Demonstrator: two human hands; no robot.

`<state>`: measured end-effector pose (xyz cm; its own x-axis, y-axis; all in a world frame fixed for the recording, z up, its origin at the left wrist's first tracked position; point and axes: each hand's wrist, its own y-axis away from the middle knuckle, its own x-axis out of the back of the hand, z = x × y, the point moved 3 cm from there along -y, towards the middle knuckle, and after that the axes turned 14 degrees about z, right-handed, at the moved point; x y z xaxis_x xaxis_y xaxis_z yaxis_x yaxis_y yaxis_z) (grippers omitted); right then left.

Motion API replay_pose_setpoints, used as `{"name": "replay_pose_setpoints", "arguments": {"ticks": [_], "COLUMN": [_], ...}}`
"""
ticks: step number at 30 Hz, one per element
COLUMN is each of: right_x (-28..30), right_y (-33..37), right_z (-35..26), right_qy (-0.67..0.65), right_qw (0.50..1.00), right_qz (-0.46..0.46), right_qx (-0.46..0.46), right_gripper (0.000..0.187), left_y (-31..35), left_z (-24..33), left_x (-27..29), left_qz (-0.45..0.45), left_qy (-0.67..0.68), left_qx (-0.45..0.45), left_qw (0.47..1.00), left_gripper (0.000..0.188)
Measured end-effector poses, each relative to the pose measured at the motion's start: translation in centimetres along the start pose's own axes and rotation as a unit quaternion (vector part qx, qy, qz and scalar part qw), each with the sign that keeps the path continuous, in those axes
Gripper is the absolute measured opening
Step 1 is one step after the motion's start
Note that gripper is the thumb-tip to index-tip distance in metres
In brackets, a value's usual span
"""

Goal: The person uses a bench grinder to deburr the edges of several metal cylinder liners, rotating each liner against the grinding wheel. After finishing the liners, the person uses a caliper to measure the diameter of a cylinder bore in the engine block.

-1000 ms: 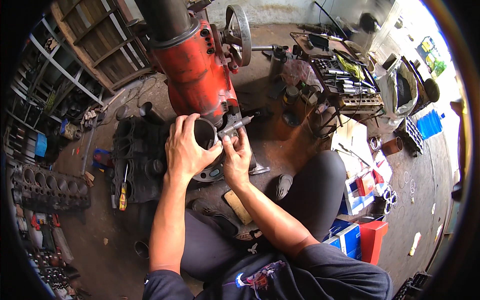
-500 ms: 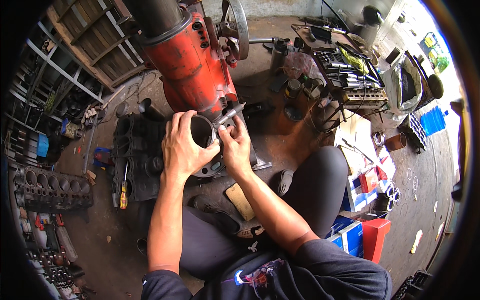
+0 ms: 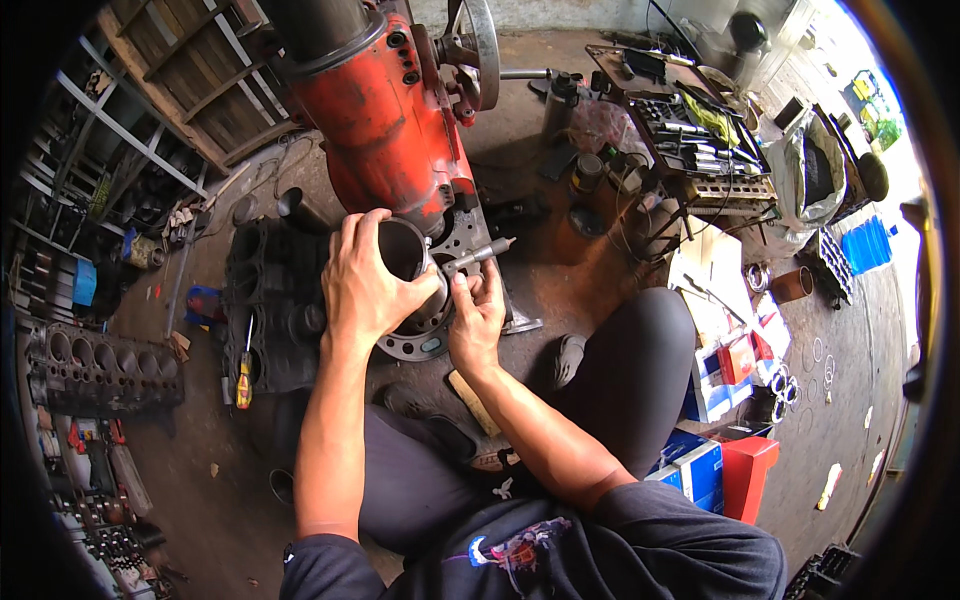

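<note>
**Left hand (image 3: 362,280) on sleeve (image 3: 402,248), right hand (image 3: 477,322) on micrometer (image 3: 482,255)**

Sleeve gripped round outer wall, over block (image 3: 408,348), by red machine (image 3: 390,150). Likely heavy, stiff, maybe slick: grip outside. Micrometer pinched; probably light, fragile: hold frame.

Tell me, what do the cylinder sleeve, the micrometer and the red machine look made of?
Cylinder sleeve: probably iron or steel, smooth, with a bright rim around a dark bore.
Micrometer: likely steel, satin silver, from the pale gleam along its body.
Red machine: probably cast metal under glossy paint, which shows highlights and dark scuffs.
</note>
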<state>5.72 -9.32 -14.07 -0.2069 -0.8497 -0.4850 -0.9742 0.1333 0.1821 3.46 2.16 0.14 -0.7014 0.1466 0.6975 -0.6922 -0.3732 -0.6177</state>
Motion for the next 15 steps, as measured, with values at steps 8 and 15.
{"name": "replay_pose_setpoints", "arguments": {"ticks": [8, 15], "right_x": [-0.9, -1.5], "right_y": [-0.4, -1.1], "right_z": [1.2, 0.0], "right_qy": [-0.017, 0.013], "right_qw": [1.0, 1.0], "right_qz": [0.0, -0.023], "right_qx": [-0.002, -0.009], "right_gripper": [0.062, 0.057], "left_y": [0.0, -0.1], "left_z": [0.0, -0.2], "left_x": [0.1, 0.1], "left_qz": [-0.016, -0.029], "left_qy": [-0.003, -0.007], "left_qx": [0.008, 0.007], "left_qw": [1.0, 1.0], "left_gripper": [0.071, 0.071]}}
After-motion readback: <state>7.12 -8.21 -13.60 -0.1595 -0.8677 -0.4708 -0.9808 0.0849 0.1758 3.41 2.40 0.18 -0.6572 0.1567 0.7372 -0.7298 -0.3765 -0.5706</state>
